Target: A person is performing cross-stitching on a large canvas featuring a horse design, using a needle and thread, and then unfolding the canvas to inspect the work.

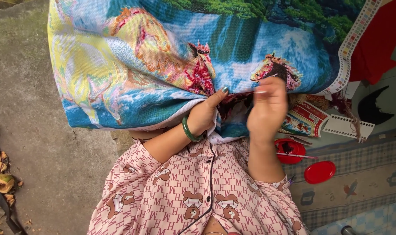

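Observation:
A large cross-stitch cloth (163, 61) with horses and a waterfall in bright colours lies spread over my lap. My left hand (202, 116), with a green bangle at the wrist, grips the cloth's lower fold, thumb pressed on top. Just to its right, my right hand (267, 106) has its fingers pinched on a thin needle (259, 92) close to the cloth's surface, by a stitched horse head. My pink patterned pyjama top (198, 191) fills the bottom of the view.
To the right lie a printed pattern sheet (306, 118), a white thread card with holes (348, 126), a red round tub (289, 151) and its red lid (319, 172) on a checked mat. Red cloth (376, 43) lies at top right. Concrete floor and dry leaves (0, 180) are at left.

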